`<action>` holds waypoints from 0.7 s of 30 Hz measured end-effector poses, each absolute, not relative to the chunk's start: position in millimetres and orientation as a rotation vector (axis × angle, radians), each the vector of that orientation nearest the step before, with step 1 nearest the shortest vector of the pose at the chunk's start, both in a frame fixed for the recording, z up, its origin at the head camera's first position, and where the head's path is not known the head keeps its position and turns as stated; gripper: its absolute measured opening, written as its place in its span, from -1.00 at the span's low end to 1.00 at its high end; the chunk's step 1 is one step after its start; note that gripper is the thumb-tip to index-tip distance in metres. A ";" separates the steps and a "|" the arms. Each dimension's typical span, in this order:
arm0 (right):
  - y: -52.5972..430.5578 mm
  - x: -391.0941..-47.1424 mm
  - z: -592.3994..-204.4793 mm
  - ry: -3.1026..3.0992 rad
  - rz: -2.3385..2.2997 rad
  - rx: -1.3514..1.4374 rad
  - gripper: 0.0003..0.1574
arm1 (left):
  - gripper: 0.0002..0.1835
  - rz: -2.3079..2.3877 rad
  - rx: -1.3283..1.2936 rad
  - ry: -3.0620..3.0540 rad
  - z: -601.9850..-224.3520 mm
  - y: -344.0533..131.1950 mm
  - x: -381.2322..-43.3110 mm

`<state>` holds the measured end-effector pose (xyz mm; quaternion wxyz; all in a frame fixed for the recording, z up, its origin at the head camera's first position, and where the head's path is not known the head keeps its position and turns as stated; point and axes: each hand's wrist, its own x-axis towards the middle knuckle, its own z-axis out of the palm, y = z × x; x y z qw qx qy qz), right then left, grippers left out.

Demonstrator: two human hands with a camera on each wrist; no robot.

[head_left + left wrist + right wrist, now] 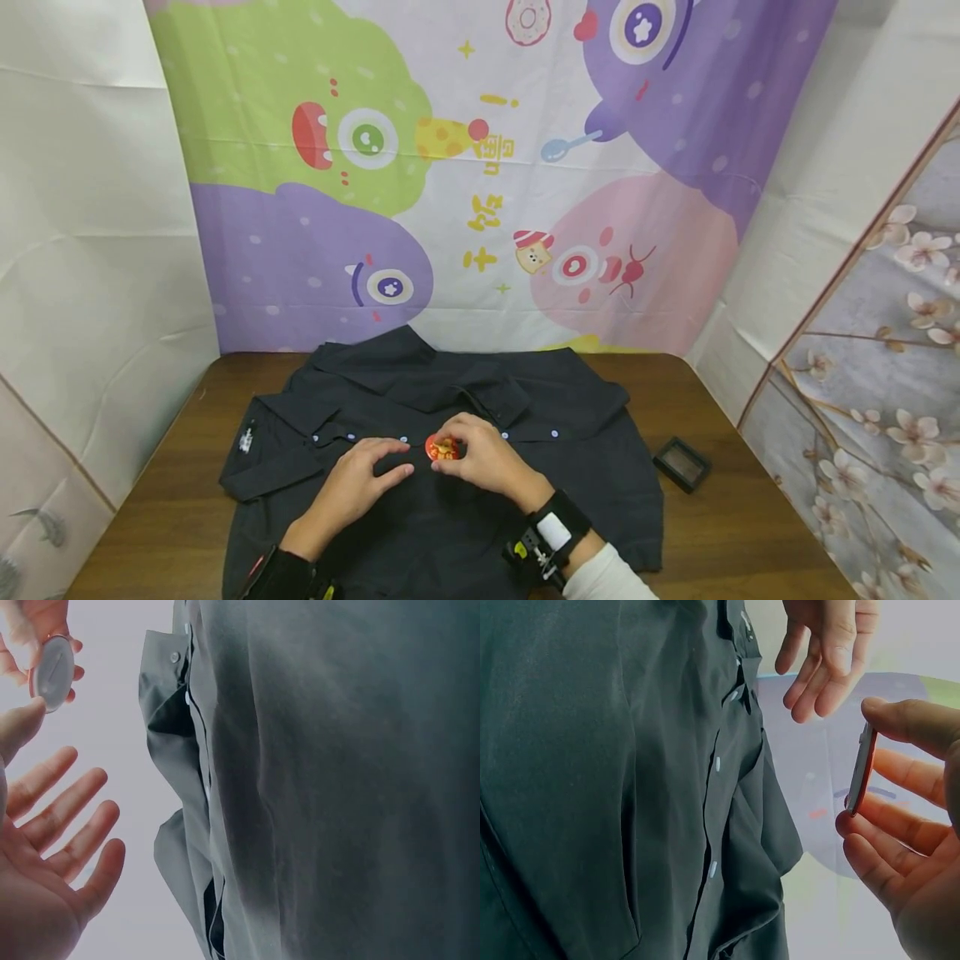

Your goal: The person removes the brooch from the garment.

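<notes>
My right hand [491,462] pinches a round red-and-gold pin badge [432,450] by its edges, above a dark shirt [585,500]. Seen from the left wrist, the badge [54,673] shows its silver back with a pin across it. In the right wrist view it appears edge-on, between thumb and fingertips. My left hand [348,483] is just left of the badge, fingers apart and relaxed, with nothing in its grasp. The shirt lies spread on the table, its row of pale buttons running crosswise near both hands.
A small dark square frame-like box [681,464] lies on the wooden table [727,533], right of the shirt. Behind the table hangs a cartoon-print cloth [480,317]. White and floral panels [847,400] stand at the sides.
</notes>
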<state>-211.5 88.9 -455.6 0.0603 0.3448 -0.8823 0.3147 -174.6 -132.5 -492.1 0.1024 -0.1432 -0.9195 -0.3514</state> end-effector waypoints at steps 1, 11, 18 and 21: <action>89.3 -211.4 -455.5 -2.666 0.949 1.038 -0.68 | -0.68 -1.032 -0.425 -2.711 -492.4 -132.6 -174.6; 94.7 -213.0 -456.2 -2.654 0.943 0.981 -0.67 | -0.65 -1.018 -0.443 -2.692 -492.5 -133.2 -174.5; 97.9 -214.0 -455.2 -2.634 0.960 0.967 -0.68 | -0.63 -1.001 -0.448 -2.682 -492.0 -133.2 -174.2; 99.1 -213.7 -453.6 -2.627 0.969 0.956 -0.66 | -0.62 -0.990 -0.445 -2.687 -491.3 -133.2 -174.1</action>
